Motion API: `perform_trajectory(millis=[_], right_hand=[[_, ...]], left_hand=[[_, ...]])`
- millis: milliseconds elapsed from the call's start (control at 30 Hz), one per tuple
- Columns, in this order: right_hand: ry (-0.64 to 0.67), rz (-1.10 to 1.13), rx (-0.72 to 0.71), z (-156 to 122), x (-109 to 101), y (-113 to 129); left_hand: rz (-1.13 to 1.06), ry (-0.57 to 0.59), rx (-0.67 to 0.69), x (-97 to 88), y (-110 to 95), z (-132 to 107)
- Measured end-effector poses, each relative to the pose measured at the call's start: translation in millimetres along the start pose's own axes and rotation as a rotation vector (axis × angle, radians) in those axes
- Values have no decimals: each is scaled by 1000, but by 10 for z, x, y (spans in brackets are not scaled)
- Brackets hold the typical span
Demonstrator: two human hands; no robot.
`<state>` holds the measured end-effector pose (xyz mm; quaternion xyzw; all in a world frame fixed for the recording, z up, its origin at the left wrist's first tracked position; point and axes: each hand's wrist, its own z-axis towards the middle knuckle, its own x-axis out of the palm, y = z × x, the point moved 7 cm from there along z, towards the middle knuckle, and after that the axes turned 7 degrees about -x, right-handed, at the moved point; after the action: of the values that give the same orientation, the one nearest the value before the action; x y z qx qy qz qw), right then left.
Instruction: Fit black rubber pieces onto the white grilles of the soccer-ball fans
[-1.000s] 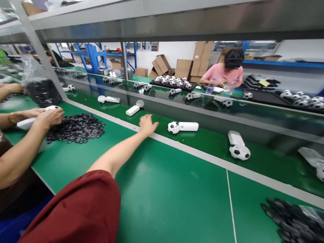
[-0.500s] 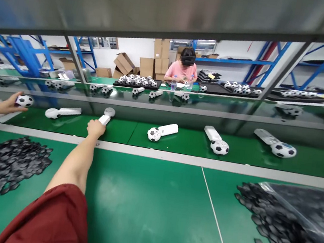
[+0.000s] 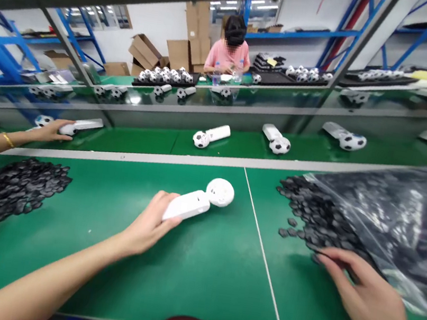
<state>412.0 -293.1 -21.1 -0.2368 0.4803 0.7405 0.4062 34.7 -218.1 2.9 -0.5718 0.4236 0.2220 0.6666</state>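
The left hand (image 3: 150, 223) gripped the white handle (image 3: 186, 205) of a bare round ball head (image 3: 220, 192), leaving the head free above the green workbench (image 3: 194, 291). The open right hand (image 3: 362, 294) lay with its fingertips by a pile of black hexagonal patches (image 3: 317, 218) spilling from a plastic bag (image 3: 384, 223), within easy reach.
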Motion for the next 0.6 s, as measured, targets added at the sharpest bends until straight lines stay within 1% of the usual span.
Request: perform_trajectory(millis=[33,100,167,233,333,367,433,500,600], right_hand=[[24,55,-16,20,27,100],[63,185,-78,85,86,340],[113,279,-123,145,166,546],[154,330,-171,175,248,699],[197,337,-208,185,362,813],[204,327,-216,190,393,833],[204,300,-240,208,438,875],[196,286,-274,235,467,928],[195,292,-318,269,504,1017]], left_hand=[[-7,51,18,123,-102,-84],[23,134,37,317,-252,-171],[110,196,43,446,-364,-157],[189,216,76,512,-504,-62],[164,204,192,571,-797,161],[130,216,232,608,-890,237],[64,276,289,719,-1027,364],[20,314,315,826,-1088,449],[-9,280,329,904,-1087,489]])
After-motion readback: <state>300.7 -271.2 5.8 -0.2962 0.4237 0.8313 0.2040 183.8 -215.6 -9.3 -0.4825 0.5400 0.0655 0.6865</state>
